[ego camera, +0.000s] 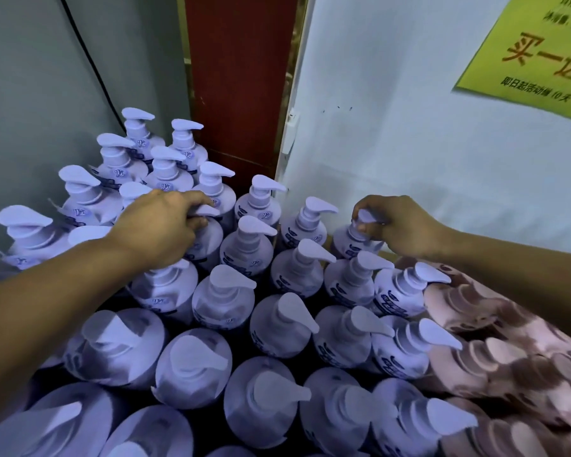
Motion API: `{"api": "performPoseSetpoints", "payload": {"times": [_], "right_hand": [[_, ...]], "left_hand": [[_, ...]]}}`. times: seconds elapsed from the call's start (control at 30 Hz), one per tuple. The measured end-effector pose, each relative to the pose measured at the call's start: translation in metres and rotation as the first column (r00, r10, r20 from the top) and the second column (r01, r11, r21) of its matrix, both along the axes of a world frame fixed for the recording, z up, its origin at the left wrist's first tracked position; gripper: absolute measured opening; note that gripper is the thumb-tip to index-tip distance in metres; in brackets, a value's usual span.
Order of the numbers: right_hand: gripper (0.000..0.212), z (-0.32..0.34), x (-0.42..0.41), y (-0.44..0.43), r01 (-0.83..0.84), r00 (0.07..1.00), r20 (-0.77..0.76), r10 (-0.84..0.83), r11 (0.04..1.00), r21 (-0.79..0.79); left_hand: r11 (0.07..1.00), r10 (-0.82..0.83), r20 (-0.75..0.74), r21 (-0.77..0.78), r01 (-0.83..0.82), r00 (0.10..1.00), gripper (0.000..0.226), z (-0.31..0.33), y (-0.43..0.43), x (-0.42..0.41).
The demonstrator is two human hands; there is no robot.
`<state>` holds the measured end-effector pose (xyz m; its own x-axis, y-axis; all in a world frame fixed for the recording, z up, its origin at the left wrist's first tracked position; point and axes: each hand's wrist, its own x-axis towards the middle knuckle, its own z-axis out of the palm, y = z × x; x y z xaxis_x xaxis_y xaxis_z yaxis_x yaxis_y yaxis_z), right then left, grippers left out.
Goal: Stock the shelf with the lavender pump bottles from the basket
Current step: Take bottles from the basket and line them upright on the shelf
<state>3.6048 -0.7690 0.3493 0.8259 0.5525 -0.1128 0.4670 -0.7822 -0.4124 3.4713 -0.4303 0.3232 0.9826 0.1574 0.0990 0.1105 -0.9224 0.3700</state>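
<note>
Both hands are closed on pump heads. Left hand (159,222) curls over the top of the left bottle (206,240), fingers round its nozzle. Right hand (402,225) grips the neck and nozzle of the right bottle (350,242).

Both stand upright, long axis vertical, nozzles pointing right. They sit at the far side of the packed bottles (225,298) — straight ahead of the person, each approx. in line w/ its own arm, so no crossing needed.

Left bottle is nearer the back group (165,173), which stands by the grey wall (30,94), up and to the left. Right bottle is just beside the white wall (409,127); can't tell if it touches.

Room is tight:
- Neighbours press in on nearly every side.
- Pink bottles (495,341) crowd the right forearm.
- The pillar (238,94) closes the corner behind.

The only free way looks to be straight up, then over the pump tops — a sideways pull would prob. knock adjacent nozzles.

No basket rim or shelf edge in view, so can't tell which bottles are stocked. The sign (534,51) is well apart, high on the wall.
</note>
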Motion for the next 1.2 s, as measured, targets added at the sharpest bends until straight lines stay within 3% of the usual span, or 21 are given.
{"api": "performPoseSetpoints", "payload": {"times": [0.4, 0.5, 0.63, 0.87, 1.07, 1.13, 1.2], "right_hand": [[0.007, -0.007, 0.002, 0.001, -0.017, 0.999, 0.031, 0.015, 0.998, 0.060], [0.009, -0.008, 0.004, 0.003, -0.004, 1.000, -0.008, 0.005, 0.992, 0.122], [0.010, -0.007, 0.005, 0.007, -0.034, 0.999, -0.041, 0.036, 0.997, 0.069], [0.010, -0.003, -0.003, 0.001, 0.121, 0.978, -0.194, -0.083, 0.974, 0.192], [0.011, -0.004, -0.005, 0.004, 0.073, 0.989, -0.140, -0.055, 0.989, 0.126], [0.018, -0.002, -0.003, 0.001, 0.049, 0.993, -0.113, -0.044, 0.998, 0.037], [0.032, 0.006, -0.005, 0.007, -0.048, 0.993, 0.101, 0.056, 0.995, -0.084]], "left_hand": [[1.000, 0.016, -0.019, -0.007, -0.016, 1.000, 0.030, 0.004, -0.003, 0.000], [1.000, 0.021, -0.012, -0.019, -0.021, 1.000, 0.030, 0.002, -0.001, 0.001], [0.999, 0.025, -0.012, -0.027, -0.025, 1.000, 0.031, 0.002, -0.003, 0.000], [0.999, 0.049, -0.026, -0.014, -0.050, 0.998, 0.030, 0.004, -0.005, 0.000], [0.998, 0.056, -0.018, -0.039, -0.057, 0.998, 0.029, 0.003, -0.003, 0.000], [0.997, 0.058, -0.011, -0.048, -0.059, 0.998, 0.030, 0.002, -0.003, 0.000], [0.996, 0.061, -0.007, -0.063, -0.062, 0.998, 0.029, 0.001, -0.002, 0.001]]}}
